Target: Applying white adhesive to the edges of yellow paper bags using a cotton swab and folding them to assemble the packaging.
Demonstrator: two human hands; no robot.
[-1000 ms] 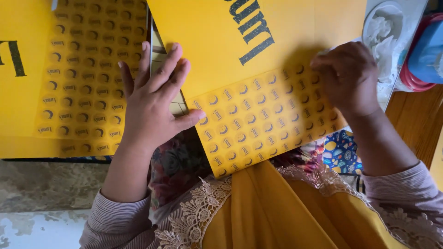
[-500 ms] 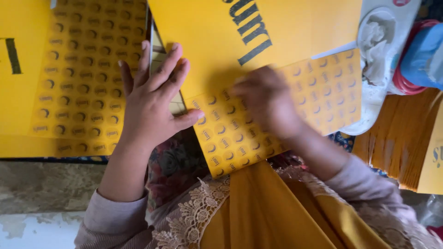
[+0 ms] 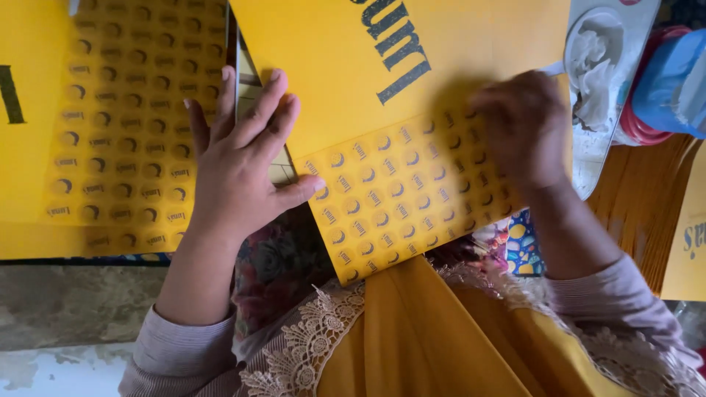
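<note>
Shifted rightward, right hand [image 3: 523, 126], fingers curled, pressing smooth yellow sheet [image 3: 412, 132]; long axis tilted toward upper right; left hand [image 3: 239, 165] flat, fingers spread wide

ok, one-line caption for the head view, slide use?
Left hand flat on a yellow patterned sheet, right hand pressing its printed panel beside a paste tray.

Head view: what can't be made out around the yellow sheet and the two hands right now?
- Right hand: fingertips hidden under the hand itself, motion-blurred; any grasp unclear.
- Yellow sheet: top cut off by the frame edge.
- Left hand: covers the sheet's left edge.
- White tray: contents blurred.
</note>
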